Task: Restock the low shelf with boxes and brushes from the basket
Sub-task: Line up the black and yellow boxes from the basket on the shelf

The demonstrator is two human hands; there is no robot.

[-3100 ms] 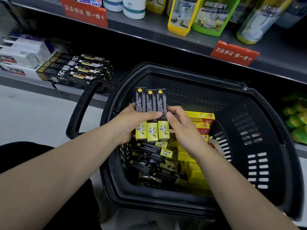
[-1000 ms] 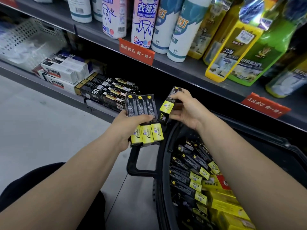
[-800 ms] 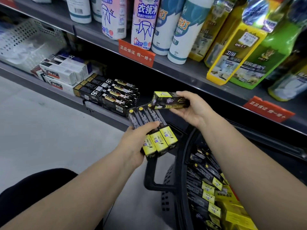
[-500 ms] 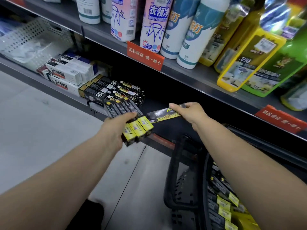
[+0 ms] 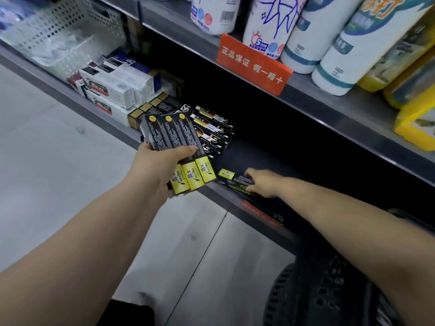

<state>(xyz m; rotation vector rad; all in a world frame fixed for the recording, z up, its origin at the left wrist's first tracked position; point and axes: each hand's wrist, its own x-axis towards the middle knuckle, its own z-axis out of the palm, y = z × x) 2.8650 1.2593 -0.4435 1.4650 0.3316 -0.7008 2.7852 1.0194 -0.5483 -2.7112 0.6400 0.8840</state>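
The right hand (image 5: pixel 261 182) is gripping one box (image 5: pixel 235 181) and laying it at the front edge of the low shelf (image 5: pixel 270 156). The left hand (image 5: pixel 162 165) is holding three boxes (image 5: pixel 174 137) tight. Most restocking looks undone; I cannot see inside the basket (image 5: pixel 329 290).

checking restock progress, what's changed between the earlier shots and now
The right hand took one box from the basket and carried it onto the low shelf, still holding it. The left hand swung its three boxes from over the basket toward the shelf, grip unchanged.
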